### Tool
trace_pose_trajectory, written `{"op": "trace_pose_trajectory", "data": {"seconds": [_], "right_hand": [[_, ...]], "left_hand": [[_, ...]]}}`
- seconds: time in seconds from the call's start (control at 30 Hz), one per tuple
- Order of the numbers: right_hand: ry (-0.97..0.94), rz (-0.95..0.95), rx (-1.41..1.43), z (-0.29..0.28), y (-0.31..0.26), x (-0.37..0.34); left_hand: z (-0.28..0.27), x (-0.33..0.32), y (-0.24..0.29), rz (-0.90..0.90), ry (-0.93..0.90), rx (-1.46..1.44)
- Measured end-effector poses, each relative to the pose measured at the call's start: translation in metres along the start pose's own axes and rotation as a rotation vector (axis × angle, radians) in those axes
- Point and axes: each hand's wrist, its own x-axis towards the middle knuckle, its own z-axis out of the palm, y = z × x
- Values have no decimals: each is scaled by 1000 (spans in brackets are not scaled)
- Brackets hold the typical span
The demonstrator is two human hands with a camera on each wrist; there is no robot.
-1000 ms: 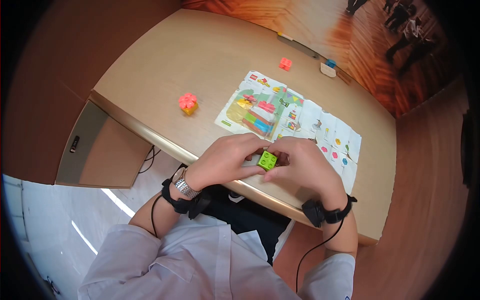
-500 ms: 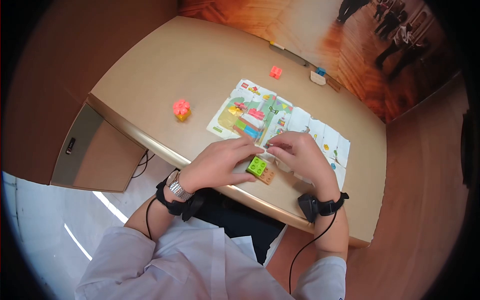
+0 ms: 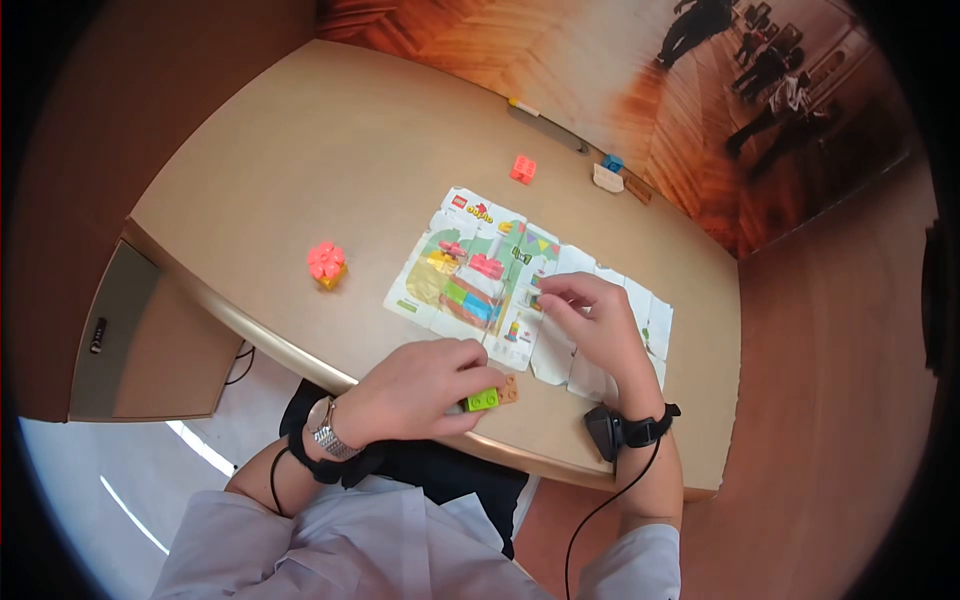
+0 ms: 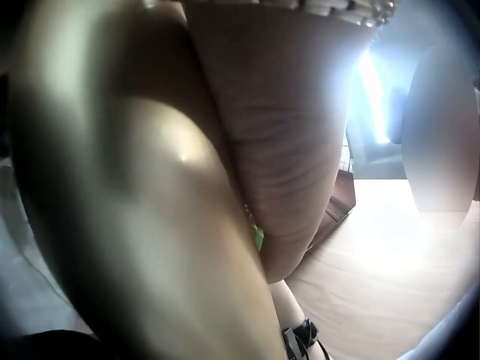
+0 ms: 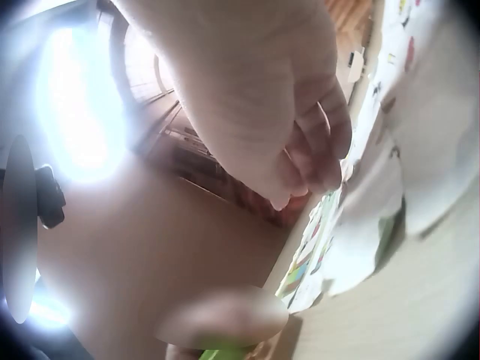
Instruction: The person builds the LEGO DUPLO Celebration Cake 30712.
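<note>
Near the table's front edge in the head view, my left hand [image 3: 415, 390] grips a green brick [image 3: 482, 400] that its fingers partly cover. A tan brick [image 3: 511, 389] joins it on the right. My right hand [image 3: 600, 320] hovers over the printed sheet [image 3: 425, 270], fingers loosely bent, with nothing visible in them. In the left wrist view a sliver of green brick [image 4: 259, 237] shows beside my left hand [image 4: 277, 150]. The right wrist view has my right hand [image 5: 262, 97] beside the sheet [image 5: 367, 225], and the green brick [image 5: 223, 354] at the bottom.
A pink flower piece [image 3: 326, 260] on a yellow brick [image 3: 330, 281] stands at the left. Along the back lie a coral brick [image 3: 523, 169], a white piece [image 3: 608, 178], a blue piece [image 3: 612, 162] and a marker [image 3: 523, 107]. A picture panel [image 3: 600, 80] stands behind.
Both hands were together at the green brick; the right one has let go and moved away over the sheet. The left fingers have closed over the brick, now turned. The head view has shifted.
</note>
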Motion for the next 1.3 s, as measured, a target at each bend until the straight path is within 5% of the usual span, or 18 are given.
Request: {"op": "trace_pose_trajectory", "data": {"seconds": [0.2, 0.33, 0.4, 0.53, 0.63, 0.77, 0.87, 0.93, 1.03, 1.13, 1.3], "right_hand": [[194, 57, -420, -32, 34, 64], [355, 48, -425, -69, 90, 133], [393, 258, -468, -86, 99, 165], [569, 198, -643, -95, 164, 220], [426, 283, -584, -98, 166, 237], [506, 359, -672, -92, 160, 238], [566, 251, -423, -91, 124, 215], [462, 44, 256, -87, 108, 184], [354, 126, 655, -65, 47, 114], [214, -28, 609, -44, 35, 48], [-19, 81, 605, -21, -20, -26]], "left_hand": [[-3, -1, -5, 22, -23, -99], [-4, -2, -9, 51, -22, -164], [-4, -3, -10, 52, -23, -154], [-3, -3, -14, 58, -42, -142], [-3, -3, -13, 39, -65, -181], [-8, -1, -9, 18, -80, -223], [-8, -1, -9, 26, -73, -224], [-7, -1, -10, 16, -93, -219], [-6, 0, -9, 13, -73, -182], [-6, 0, -8, -3, -47, -164], [-6, 0, -6, -63, -96, -117]]}}
